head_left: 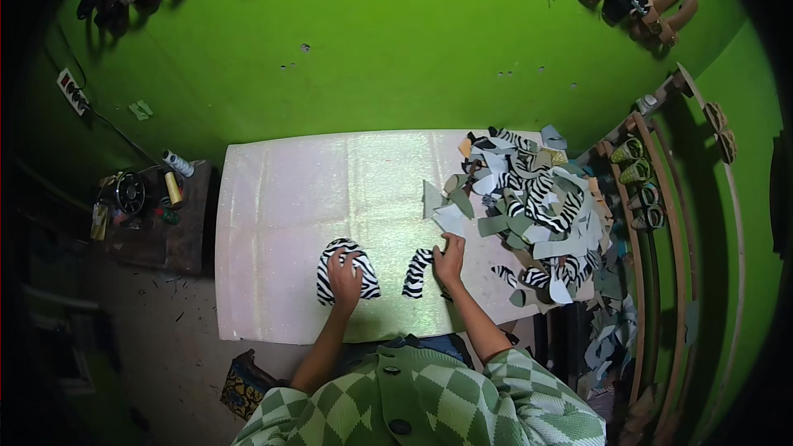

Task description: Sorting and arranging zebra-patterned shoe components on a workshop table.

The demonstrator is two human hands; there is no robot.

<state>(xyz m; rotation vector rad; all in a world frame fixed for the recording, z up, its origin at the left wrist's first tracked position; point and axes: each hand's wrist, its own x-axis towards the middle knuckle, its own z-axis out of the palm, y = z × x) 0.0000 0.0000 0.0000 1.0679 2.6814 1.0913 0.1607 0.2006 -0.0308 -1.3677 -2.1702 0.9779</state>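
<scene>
My left hand [344, 277] lies on a zebra-striped piece [366, 287] with a rounded top, fingers stretched out over it. The piece rests flat on the pale, shiny sheet covering the table [281, 239]. To its right is a narrow curved zebra-striped strip [413, 279]. Beside that strip's upper end, my right hand [448, 261] rests with its fingers extended and the thumb side against or very close to the strip. A white scrap [451, 220] lies just beyond its fingertips.
A heap of cut scraps [537, 190], zebra-striped, white and grey-green, covers the table's right side. At the left, a small dark stand [186, 223] holds a white thread spool [178, 163] and a yellow one [173, 188]. A wooden rack [652, 248] with sandals stands at the right.
</scene>
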